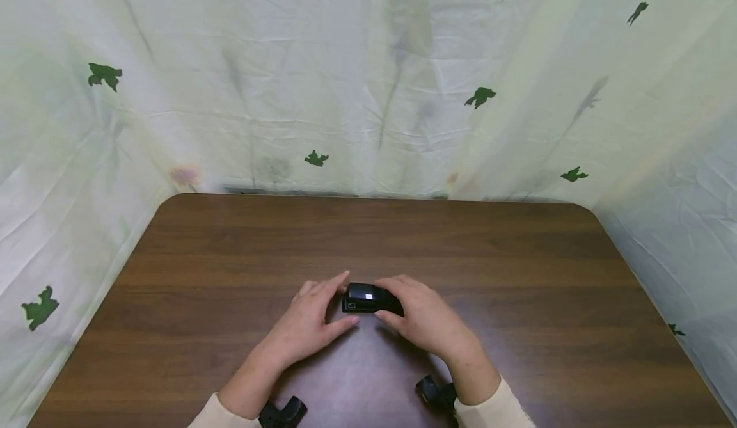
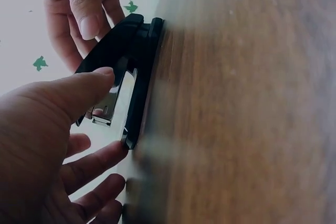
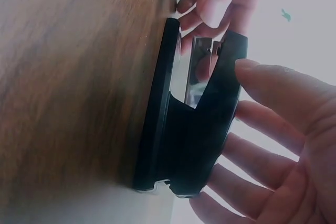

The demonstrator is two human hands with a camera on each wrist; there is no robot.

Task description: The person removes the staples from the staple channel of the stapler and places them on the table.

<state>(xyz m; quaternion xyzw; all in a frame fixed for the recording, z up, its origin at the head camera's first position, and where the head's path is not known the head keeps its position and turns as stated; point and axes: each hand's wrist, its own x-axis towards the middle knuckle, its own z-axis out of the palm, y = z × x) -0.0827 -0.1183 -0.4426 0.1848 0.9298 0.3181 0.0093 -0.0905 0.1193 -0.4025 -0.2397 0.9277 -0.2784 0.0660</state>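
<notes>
Stapler (image 1: 361, 293): base on table (image 1: 230, 242) | right hand (image 1: 425, 311): curled loosely round rear, likely steadying | left hand (image 1: 308, 320): fingers spread, empty, beside front

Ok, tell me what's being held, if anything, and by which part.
Whether anything is gripped cannot be told: the right hand curves around the hinged end of the black stapler, and the left hand is open by its front end.

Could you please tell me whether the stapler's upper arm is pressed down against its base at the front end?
No, the right wrist view shows the stapler with a gap between its upper arm and base there.
</notes>
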